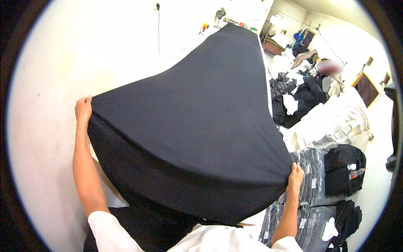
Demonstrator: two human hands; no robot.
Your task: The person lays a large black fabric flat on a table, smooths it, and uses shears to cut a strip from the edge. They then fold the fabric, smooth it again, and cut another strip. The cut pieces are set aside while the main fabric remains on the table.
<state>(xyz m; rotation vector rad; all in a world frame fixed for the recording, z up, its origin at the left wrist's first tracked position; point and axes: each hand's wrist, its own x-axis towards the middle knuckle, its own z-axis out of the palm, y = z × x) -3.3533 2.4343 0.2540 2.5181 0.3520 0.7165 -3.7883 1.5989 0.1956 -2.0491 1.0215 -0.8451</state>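
A wide sheet of black fabric (pixel 189 105) stretches from near my body to the far end of a long table. My left hand (pixel 84 109) is closed on its left edge, pinching the cloth. At the right edge, my right hand (pixel 296 176) grips the same fabric, thumb uppermost. Between both hands the near part of the cloth hangs in a loose, curved fold. Both arms are spread wide and the fabric hides most of the tabletop.
Right of the table lie heaps of dark and white clothes (pixel 302 92), a white stack (pixel 331 122), clear plastic-wrapped dark bundles (pixel 310 176) and a black bag-like bundle (pixel 344 168). A pale wall (pixel 46 126) borders the left. Small items, one orange (pixel 205 27), stand at the far end.
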